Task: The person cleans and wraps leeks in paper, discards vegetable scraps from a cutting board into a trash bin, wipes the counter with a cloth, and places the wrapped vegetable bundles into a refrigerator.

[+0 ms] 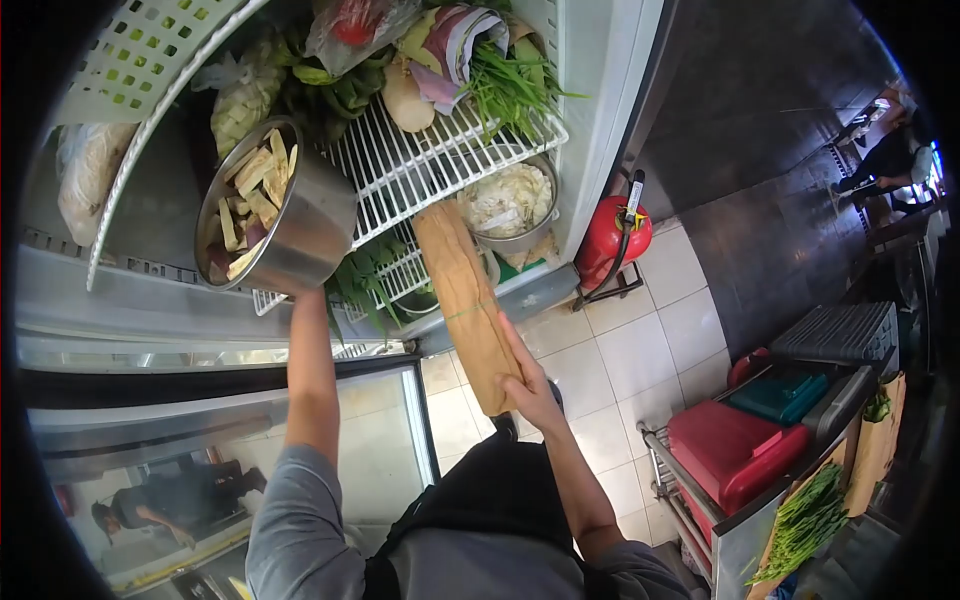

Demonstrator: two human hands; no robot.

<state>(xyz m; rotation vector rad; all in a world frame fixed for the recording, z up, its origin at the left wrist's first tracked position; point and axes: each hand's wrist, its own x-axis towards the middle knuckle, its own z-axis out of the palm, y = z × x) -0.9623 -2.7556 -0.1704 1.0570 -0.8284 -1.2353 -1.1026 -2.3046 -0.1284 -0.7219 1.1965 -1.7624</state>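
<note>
My left arm reaches up to a metal pot [315,225] at the edge of the fridge shelf. The pot holds cut vegetable sticks [262,195], pale with some purple skin, and tilts toward me. My left hand [309,298] supports it from below, its fingers mostly hidden behind the pot. My right hand [532,388] is closed around the lower end of a long brown paper bundle [465,310] with a thin green line across it. The bundle's far end touches or overlaps a metal bowl of whitish food [508,200] under the wire shelf [440,165].
Greens [510,85] and bagged produce lie on the upper shelf. A glass fridge door [400,400] stands ajar at lower left. A red fire extinguisher [613,235] stands beside the fridge. At right is a cart with red containers [735,445]; another person [895,160] is far right.
</note>
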